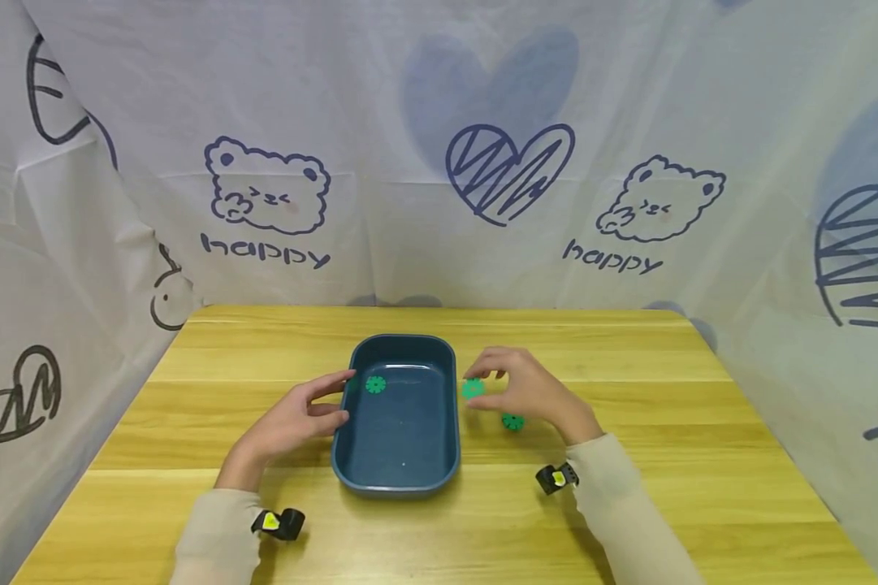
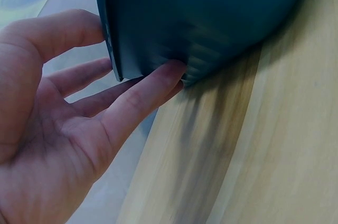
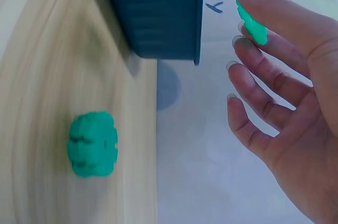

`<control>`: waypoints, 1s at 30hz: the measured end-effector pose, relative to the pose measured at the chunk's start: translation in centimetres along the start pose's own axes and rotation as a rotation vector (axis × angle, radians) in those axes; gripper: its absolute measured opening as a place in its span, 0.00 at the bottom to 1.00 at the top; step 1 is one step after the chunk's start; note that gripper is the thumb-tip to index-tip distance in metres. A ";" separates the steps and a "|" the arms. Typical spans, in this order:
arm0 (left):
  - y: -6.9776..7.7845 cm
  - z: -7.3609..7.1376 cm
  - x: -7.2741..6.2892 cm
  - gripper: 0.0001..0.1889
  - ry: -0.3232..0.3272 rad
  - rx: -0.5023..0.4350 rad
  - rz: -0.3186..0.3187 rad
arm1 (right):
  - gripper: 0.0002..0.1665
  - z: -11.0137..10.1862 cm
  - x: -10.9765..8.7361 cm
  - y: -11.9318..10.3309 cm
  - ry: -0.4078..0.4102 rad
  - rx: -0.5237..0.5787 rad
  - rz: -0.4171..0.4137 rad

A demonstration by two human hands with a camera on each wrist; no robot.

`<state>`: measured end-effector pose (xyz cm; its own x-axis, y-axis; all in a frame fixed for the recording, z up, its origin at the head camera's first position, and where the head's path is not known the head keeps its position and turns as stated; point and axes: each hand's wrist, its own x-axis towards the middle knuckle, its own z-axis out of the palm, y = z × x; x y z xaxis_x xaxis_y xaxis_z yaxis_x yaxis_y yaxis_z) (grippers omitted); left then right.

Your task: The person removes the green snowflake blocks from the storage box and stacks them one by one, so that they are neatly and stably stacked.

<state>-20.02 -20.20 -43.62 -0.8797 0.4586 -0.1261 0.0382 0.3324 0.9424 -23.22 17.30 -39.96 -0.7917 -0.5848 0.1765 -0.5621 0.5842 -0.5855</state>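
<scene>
A dark blue rectangular bin (image 1: pixel 397 479) stands on the table, with one green notched snowflake disc (image 1: pixel 376 384) inside near its far left corner. My left hand (image 1: pixel 292 421) is at the bin's left side, fingers spread and fingertips against the outer wall (image 2: pixel 211 18). Just right of the bin, my right hand (image 1: pixel 529 394) pinches another green snowflake disc (image 3: pixel 254 26) between thumb and fingertips, raised above the table. Under that hand, a short stack of green snowflake discs (image 3: pixel 92 145) rests on the wood, partly hidden by the hand in the head view.
The wooden table (image 1: pixel 599 333) ends at a white curtain (image 1: pixel 395 236) printed with bears and hearts, which hangs behind it and at both sides. Each wrist carries a small black camera on a strap, the left one (image 1: pixel 281 524) close over the table.
</scene>
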 end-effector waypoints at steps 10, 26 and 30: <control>0.0 0.0 -0.1 0.35 0.003 0.004 0.000 | 0.18 -0.8 -1.7 1.1 0.038 0.004 0.019; 0.0 0.1 -0.1 0.35 0.008 0.015 -0.002 | 0.21 -0.9 -4.3 3.2 0.030 0.022 0.110; -0.1 0.1 -0.1 0.35 0.007 0.015 0.001 | 0.22 -0.7 -4.6 3.7 0.026 0.041 0.130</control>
<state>-19.92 -20.21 -43.69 -0.8830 0.4530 -0.1228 0.0464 0.3446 0.9376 -21.83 22.62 -42.38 -0.8636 -0.4904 0.1172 -0.4443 0.6301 -0.6369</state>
